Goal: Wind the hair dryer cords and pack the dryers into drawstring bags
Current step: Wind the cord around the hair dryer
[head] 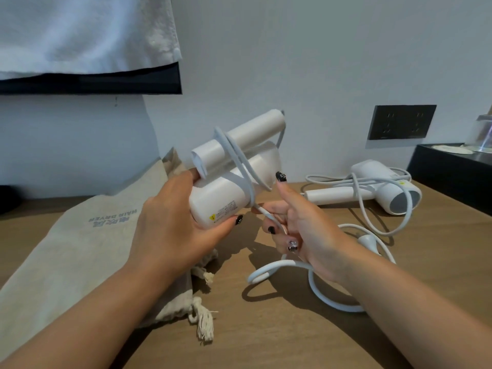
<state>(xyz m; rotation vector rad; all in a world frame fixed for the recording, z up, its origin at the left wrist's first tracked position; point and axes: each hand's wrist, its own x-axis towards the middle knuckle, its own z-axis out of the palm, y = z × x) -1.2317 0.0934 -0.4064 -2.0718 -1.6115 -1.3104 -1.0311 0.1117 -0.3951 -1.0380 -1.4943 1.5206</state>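
Left grip [170, 230] clasps folded dryer [234, 179]; right grip [298, 230] pinches its cord [269, 215].

This looks like a hotel room or guest lodging. A wooden table [306, 339] stands against a plain white wall with a dark double socket plate [402, 122]. A white towel [85, 33] hangs above, and a cloth bag [80, 251] is printed "HAIR DRYER".

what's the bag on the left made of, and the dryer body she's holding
Drawstring bag: looks like undyed cotton or linen canvas, matte beige with a coarse weave and frayed tassel ends. Hair dryer in the left hand: seems moulded plastic, smooth white satin finish with soft highlights and a printed label.
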